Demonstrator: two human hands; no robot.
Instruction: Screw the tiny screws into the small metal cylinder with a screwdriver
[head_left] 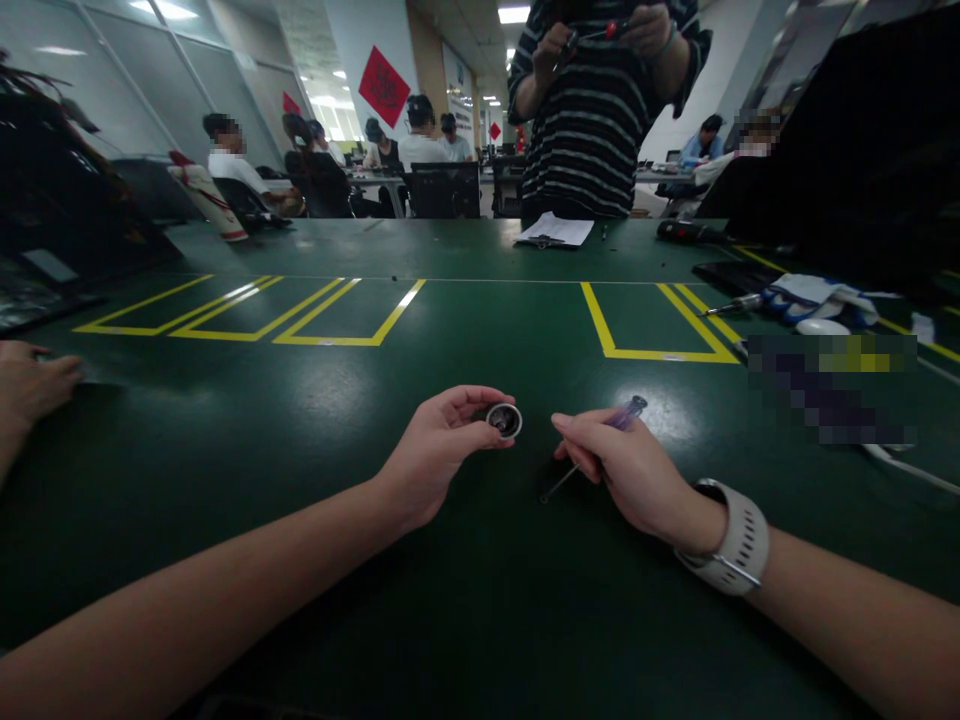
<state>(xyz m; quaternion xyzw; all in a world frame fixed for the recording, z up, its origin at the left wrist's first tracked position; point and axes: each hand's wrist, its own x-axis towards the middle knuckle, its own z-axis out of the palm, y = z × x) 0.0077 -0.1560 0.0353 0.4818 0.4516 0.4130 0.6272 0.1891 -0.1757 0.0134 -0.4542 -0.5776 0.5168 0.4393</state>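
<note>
Near the middle of the green table, my left hand (442,440) grips a small round metal cup-like part (504,421) between thumb and fingers. Its hollow side faces up and toward the camera, with something dark inside. Just to the right, my right hand (626,460) holds a thin screwdriver (628,413) with a translucent purple handle. The shaft comes out below the fingers and points down to the left, close to the tabletop. The tool and the metal part are apart.
Yellow tape frames (326,341) mark the green table (480,320). A clipboard with paper (559,230) lies at the far edge, before a standing person (592,120). Gloves (817,295), tools and a cable are at right. Another person's hand (34,385) rests at left.
</note>
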